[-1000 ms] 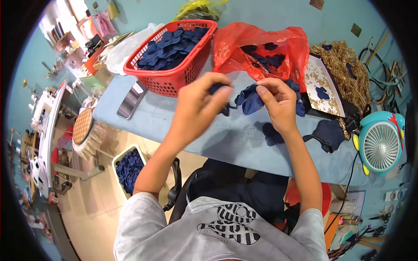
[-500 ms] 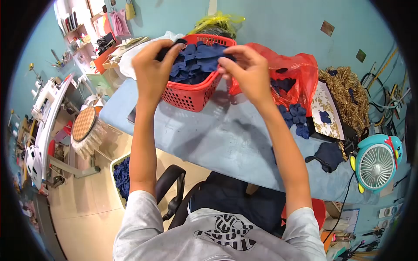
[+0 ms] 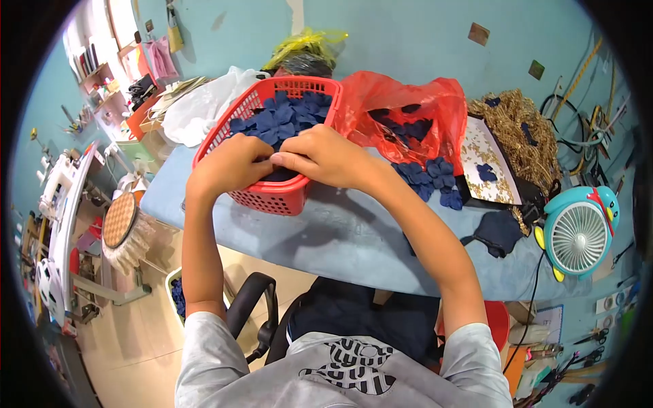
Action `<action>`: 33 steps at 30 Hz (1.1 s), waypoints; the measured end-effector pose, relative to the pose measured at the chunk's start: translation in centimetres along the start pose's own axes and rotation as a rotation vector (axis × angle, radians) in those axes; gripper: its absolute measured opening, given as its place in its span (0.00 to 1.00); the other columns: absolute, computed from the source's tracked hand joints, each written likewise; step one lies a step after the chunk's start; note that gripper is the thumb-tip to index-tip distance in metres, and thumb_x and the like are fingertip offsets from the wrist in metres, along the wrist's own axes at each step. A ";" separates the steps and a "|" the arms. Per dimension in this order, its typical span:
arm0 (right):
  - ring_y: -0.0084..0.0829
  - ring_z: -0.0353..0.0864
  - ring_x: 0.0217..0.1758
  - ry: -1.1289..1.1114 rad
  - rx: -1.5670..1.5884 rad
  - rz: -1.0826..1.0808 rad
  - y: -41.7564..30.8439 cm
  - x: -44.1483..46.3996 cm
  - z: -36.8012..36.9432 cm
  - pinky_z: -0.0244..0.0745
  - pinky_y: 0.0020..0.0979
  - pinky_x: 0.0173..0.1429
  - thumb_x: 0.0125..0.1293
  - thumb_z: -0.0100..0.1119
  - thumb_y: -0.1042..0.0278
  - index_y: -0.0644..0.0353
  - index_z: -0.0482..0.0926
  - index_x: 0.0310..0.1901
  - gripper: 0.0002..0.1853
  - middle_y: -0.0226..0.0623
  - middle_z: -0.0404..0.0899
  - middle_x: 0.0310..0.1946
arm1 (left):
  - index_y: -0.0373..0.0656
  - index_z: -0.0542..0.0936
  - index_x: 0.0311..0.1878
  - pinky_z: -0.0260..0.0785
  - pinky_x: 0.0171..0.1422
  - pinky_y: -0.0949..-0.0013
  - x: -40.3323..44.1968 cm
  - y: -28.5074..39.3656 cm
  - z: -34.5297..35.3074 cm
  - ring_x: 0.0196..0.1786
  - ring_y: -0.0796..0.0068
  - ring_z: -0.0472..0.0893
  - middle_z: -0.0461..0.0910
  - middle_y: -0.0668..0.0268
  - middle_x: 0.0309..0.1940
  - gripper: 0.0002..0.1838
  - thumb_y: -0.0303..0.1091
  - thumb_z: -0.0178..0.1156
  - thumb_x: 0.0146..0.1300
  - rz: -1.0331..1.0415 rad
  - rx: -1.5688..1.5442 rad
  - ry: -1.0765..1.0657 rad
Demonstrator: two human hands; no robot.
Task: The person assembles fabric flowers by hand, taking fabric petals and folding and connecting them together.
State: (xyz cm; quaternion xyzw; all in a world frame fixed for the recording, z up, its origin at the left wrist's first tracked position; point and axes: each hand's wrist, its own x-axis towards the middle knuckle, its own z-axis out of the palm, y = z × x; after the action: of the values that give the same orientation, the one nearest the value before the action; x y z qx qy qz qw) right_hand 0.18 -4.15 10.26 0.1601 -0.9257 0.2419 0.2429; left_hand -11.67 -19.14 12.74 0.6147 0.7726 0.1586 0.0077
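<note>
A red plastic basket [image 3: 275,201] stands on the blue-covered table, filled with navy fabric flowers [image 3: 282,117]. Over its near end my left hand [image 3: 235,163] is closed, fingers curled downward. My right hand [image 3: 323,156] is closed as well, its thumb tip touching my left fingers. Dark navy cloth shows just beneath the fingertips. Whatever the fingers pinch is hidden behind the hands. Right of the basket, a red plastic bag [image 3: 401,95] holds more dark pieces, with several loose navy flowers [image 3: 428,178] lying in front.
Farther right are a shallow box with a gold-flecked white surface [image 3: 484,146], a heap of gold trim [image 3: 517,129], a dark cloth piece [image 3: 498,233] and a turquoise fan [image 3: 578,231]. A white plastic bag [image 3: 211,102] lies left of the basket. A chair armrest [image 3: 255,313] stands below the table edge.
My hands have come down from the basket's upper part to its near end and closed together. Earlier they were apart, with dark fabric at the fingers. The view has shifted.
</note>
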 end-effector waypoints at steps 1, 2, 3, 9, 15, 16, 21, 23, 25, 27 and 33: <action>0.40 0.74 0.28 0.043 -0.054 -0.064 0.0 -0.3 0.0 0.67 0.37 0.35 0.62 0.51 0.59 0.63 0.78 0.27 0.15 0.43 0.76 0.23 | 0.36 0.78 0.25 0.66 0.30 0.59 0.0 0.3 -0.1 0.25 0.54 0.76 0.75 0.52 0.20 0.11 0.35 0.56 0.51 0.016 0.015 -0.003; 0.39 0.75 0.31 0.085 -0.103 -0.123 0.3 -0.6 0.0 0.68 0.38 0.37 0.62 0.50 0.58 0.62 0.79 0.26 0.15 0.41 0.78 0.25 | 0.36 0.78 0.25 0.66 0.30 0.59 -0.1 0.6 0.0 0.25 0.55 0.76 0.75 0.52 0.20 0.11 0.35 0.56 0.51 0.031 0.027 -0.013; 0.39 0.76 0.35 0.128 -0.147 -0.177 0.6 -1.1 0.1 0.68 0.38 0.40 0.61 0.50 0.58 0.61 0.80 0.26 0.16 0.40 0.79 0.27 | 0.34 0.77 0.25 0.65 0.29 0.60 0.0 0.9 -0.1 0.24 0.55 0.76 0.74 0.50 0.20 0.13 0.37 0.57 0.52 -0.005 0.015 -0.044; 0.27 0.76 0.32 0.297 0.059 0.259 2.1 -9.7 -5.8 0.70 0.27 0.37 0.58 0.55 0.63 0.63 0.80 0.30 0.11 0.35 0.80 0.29 | 0.31 0.75 0.26 0.60 0.26 0.68 -1.4 1.7 -0.3 0.17 0.70 0.67 0.68 0.56 0.14 0.17 0.39 0.55 0.60 0.006 -0.052 0.129; 0.26 0.72 0.28 -0.455 0.150 0.600 4.7 -20.0 -7.6 0.67 0.28 0.34 0.48 0.66 0.66 0.63 0.76 0.32 0.13 0.32 0.74 0.24 | 0.33 0.77 0.27 0.67 0.33 0.73 -1.4 9.0 3.7 0.26 0.74 0.74 0.75 0.58 0.22 0.05 0.23 0.56 0.57 0.350 -0.237 1.053; 0.27 0.71 0.27 -0.498 0.137 0.553 5.1 -20.6 -7.0 0.66 0.29 0.33 0.47 0.67 0.67 0.62 0.75 0.30 0.12 0.32 0.73 0.22 | 0.33 0.77 0.27 0.67 0.32 0.72 -0.7 10.4 5.1 0.26 0.73 0.74 0.75 0.58 0.22 0.03 0.21 0.56 0.55 0.452 -0.397 1.140; 0.29 0.70 0.28 -0.346 0.225 0.463 5.5 -21.6 -6.7 0.64 0.30 0.33 0.53 0.60 0.70 0.62 0.70 0.30 0.09 0.33 0.71 0.23 | 0.36 0.77 0.28 0.67 0.29 0.72 6.1 14.4 11.3 0.23 0.71 0.74 0.72 0.63 0.18 0.04 0.23 0.62 0.48 0.712 -0.360 0.655; 0.26 0.70 0.28 -0.246 0.257 0.538 5.1 -21.5 -7.1 0.64 0.28 0.31 0.56 0.57 0.71 0.61 0.69 0.32 0.07 0.32 0.71 0.23 | 0.35 0.77 0.34 0.69 0.33 0.73 8.6 14.3 14.3 0.27 0.74 0.77 0.75 0.62 0.23 0.08 0.27 0.62 0.51 0.518 -0.632 0.382; 0.22 0.69 0.27 -0.041 0.396 0.664 5.3 -21.3 -6.7 0.65 0.25 0.30 0.58 0.56 0.71 0.61 0.68 0.33 0.07 0.30 0.71 0.23 | 0.33 0.76 0.39 0.71 0.38 0.73 10.3 14.1 16.7 0.33 0.76 0.78 0.77 0.61 0.29 0.11 0.28 0.62 0.54 0.281 -1.017 0.084; 0.17 0.69 0.25 0.163 0.553 0.753 6.0 -21.0 -6.0 0.68 0.20 0.29 0.61 0.54 0.71 0.61 0.68 0.36 0.06 0.28 0.72 0.26 | 0.31 0.74 0.42 0.71 0.41 0.74 10.2 13.4 17.3 0.37 0.79 0.78 0.78 0.60 0.33 0.13 0.27 0.60 0.56 0.246 -1.142 -0.003; 0.24 0.77 0.30 0.459 1.078 0.883 5.7 -20.1 -5.6 0.75 0.25 0.35 0.63 0.54 0.65 0.67 0.70 0.41 0.13 0.36 0.74 0.30 | 0.37 0.79 0.30 0.69 0.44 0.69 10.3 11.6 16.8 0.38 0.68 0.78 0.79 0.63 0.37 0.10 0.15 0.58 0.43 0.436 -0.884 0.219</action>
State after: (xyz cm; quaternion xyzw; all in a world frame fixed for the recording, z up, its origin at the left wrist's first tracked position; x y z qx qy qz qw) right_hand 16.63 7.12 1.88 -0.1852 -0.5822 0.7665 0.1979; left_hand 0.32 -3.15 1.67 0.6795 0.4815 0.5320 0.1531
